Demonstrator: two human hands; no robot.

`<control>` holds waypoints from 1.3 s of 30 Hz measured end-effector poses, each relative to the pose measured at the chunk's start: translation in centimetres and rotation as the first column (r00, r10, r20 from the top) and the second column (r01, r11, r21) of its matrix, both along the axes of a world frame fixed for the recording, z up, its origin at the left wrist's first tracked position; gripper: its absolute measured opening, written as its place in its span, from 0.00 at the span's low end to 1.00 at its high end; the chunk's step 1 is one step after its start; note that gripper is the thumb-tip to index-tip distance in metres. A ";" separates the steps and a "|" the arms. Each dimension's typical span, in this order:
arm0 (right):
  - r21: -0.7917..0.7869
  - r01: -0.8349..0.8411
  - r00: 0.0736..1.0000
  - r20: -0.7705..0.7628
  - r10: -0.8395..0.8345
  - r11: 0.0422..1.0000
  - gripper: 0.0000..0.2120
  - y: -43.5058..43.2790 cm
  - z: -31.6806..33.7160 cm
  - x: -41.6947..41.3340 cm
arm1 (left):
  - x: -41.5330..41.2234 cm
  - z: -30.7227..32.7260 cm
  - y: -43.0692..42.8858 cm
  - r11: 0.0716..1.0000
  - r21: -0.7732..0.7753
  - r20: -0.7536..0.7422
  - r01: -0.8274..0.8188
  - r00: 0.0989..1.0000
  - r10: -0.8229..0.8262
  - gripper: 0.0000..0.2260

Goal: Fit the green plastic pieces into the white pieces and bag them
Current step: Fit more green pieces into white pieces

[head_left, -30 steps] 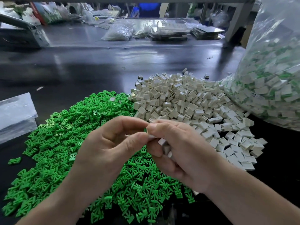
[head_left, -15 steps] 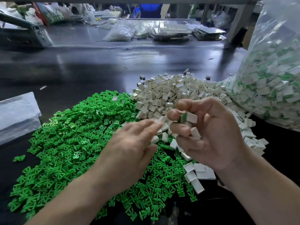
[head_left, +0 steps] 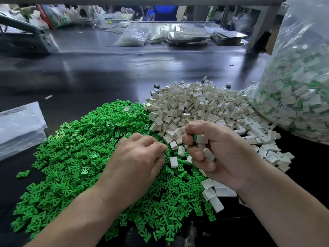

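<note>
1. Green plastic pieces (head_left: 71, 157) lie heaped directly under your left hand (head_left: 137, 163) and spread toward your left forearm; the white pieces (head_left: 195, 107) are piled just beyond your right hand (head_left: 219, 152).
2. Your right hand is curled shut on several white pieces, with one assembled piece (head_left: 200, 139) pinched at the fingertips, green showing at its edge.
3. Your left hand is pressed knuckles-up into the green heap with fingers bent under; you cannot tell from this view whether it holds a piece.
4. Judging by look, both parts are light, rigid and smooth, so they will likely slip or scatter. Take a green piece by its flat stem end and leave the prongs free; hold the white shell by its broad sides, opening outward.
5. The bag of finished pieces (head_left: 299, 97) stands well to the right of your right hand; its mouth is cut off.
6. Your left fingertips and the contents of your right palm are hidden.
</note>
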State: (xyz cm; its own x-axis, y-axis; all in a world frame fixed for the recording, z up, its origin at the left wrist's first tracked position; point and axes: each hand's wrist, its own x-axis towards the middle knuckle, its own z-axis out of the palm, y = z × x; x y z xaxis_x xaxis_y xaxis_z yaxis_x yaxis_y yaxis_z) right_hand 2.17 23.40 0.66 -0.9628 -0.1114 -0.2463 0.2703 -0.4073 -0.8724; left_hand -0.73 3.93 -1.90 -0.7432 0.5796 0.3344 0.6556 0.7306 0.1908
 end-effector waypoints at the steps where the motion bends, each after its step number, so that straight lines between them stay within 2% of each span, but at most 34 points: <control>1: 0.015 -0.002 1.000 -0.011 0.003 1.000 0.05 0.0 0.0 0.1 | 0.0 0.0 -0.1 1.000 0.013 0.004 -0.007 1.000 0.007 0.09; 7: 0.103 -0.031 0.999 -0.034 0.035 0.994 0.04 -0.4 -0.1 0.3 | 0.0 0.0 0.2 0.993 0.095 0.010 -0.071 0.997 0.070 0.10; 9: 0.140 -0.031 0.998 -0.043 0.037 0.990 0.05 -0.6 -0.2 0.4 | 0.0 0.2 0.1 0.989 0.121 0.005 -0.080 0.997 0.080 0.13; 11: 0.159 -0.033 0.998 -0.052 0.042 0.987 0.07 -0.7 -0.2 0.4 | 0.0 0.4 -0.1 0.996 0.068 0.014 -0.056 0.998 0.055 0.15; 13: 0.160 -0.034 0.997 -0.059 0.044 0.986 0.08 -0.7 -0.2 0.4 | 0.1 0.4 0.0 1.000 -0.018 0.014 -0.006 1.000 0.006 0.12; 17: 0.167 -0.042 0.996 -0.066 0.054 0.985 0.08 -0.8 -0.2 0.5 | 0.0 0.3 -0.2 0.998 -0.033 -0.011 0.051 0.999 -0.052 0.06; 19: 0.178 -0.045 0.996 -0.066 0.058 0.983 0.08 -0.9 -0.2 0.5 | 0.0 0.3 -0.1 0.999 0.033 -0.022 0.043 0.999 -0.042 0.07; 21: 0.214 -0.038 0.996 -0.071 0.055 0.976 0.09 -0.9 -0.2 0.5 | 0.1 0.3 -0.1 0.981 0.195 0.009 -0.015 1.000 0.013 0.08; 24: 0.325 -0.045 0.994 -0.076 0.074 0.945 0.08 -1.1 -0.5 0.6 | 0.2 0.6 -0.4 0.873 0.478 0.178 -0.096 0.984 0.010 0.11; 27: 0.357 -0.132 0.987 -0.040 0.156 0.925 0.07 -1.4 -0.7 0.8 | 0.7 1.0 -0.5 0.783 0.613 0.343 -0.108 0.929 -0.141 0.08; 31: 0.290 -0.268 0.959 -0.015 0.284 0.919 0.09 -1.3 -0.4 1.1 | 1.4 1.2 -0.4 0.759 0.651 0.360 -0.011 0.885 -0.295 0.06; 33: 0.211 -0.310 0.947 -0.016 0.320 0.927 0.10 -1.0 -0.2 1.1 | 1.4 1.2 -0.6 0.762 0.648 0.393 -0.012 0.862 -0.320 0.10; 34: 0.171 -0.333 0.940 -0.018 0.341 0.927 0.10 -0.9 -0.1 1.1 | 1.4 1.2 -0.8 0.744 0.668 0.425 -0.010 0.826 -0.371 0.12; 37: 0.093 -0.409 0.910 -0.028 0.413 0.908 0.10 -0.5 0.3 1.2 | 1.4 1.7 -1.1 0.607 0.794 0.491 -0.017 0.608 -0.624 0.14; 39: 0.083 -0.442 0.895 -0.028 0.445 0.893 0.10 -0.4 0.4 1.2 | 1.4 1.9 -1.3 0.593 0.805 0.504 -0.025 0.557 -0.660 0.13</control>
